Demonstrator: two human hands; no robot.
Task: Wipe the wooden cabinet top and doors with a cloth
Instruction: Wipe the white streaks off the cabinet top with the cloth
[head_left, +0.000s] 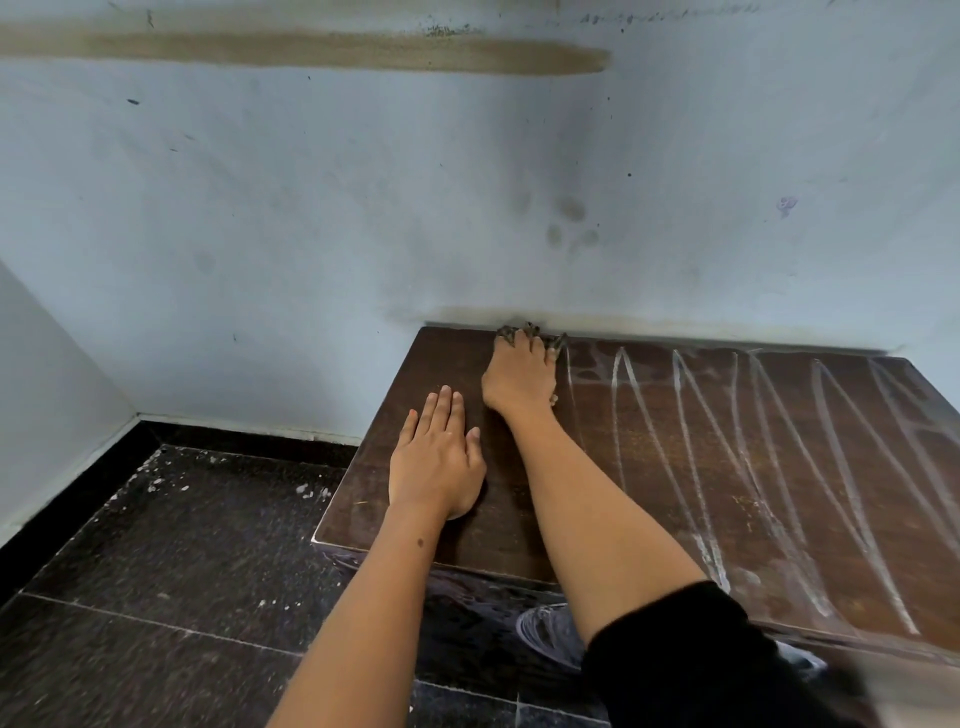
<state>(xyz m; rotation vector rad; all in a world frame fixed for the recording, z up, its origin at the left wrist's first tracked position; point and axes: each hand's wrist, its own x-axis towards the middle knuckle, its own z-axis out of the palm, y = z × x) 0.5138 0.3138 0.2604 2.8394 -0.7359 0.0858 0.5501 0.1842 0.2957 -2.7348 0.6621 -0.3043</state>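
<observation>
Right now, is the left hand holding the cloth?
No, the left hand lies flat with straight fingers on the cabinet top, while the cloth is under the right hand at the far edge.

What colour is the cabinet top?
Dark brown cabinet top, streaked with whitish wipe lines; head view.

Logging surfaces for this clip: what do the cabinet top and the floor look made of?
Cabinet top: dark brown wood or wood-look laminate, faint grain, pale dusty streaks. Floor: dark speckled stone-like tiles, slightly glossy, thin joint lines.
</observation>
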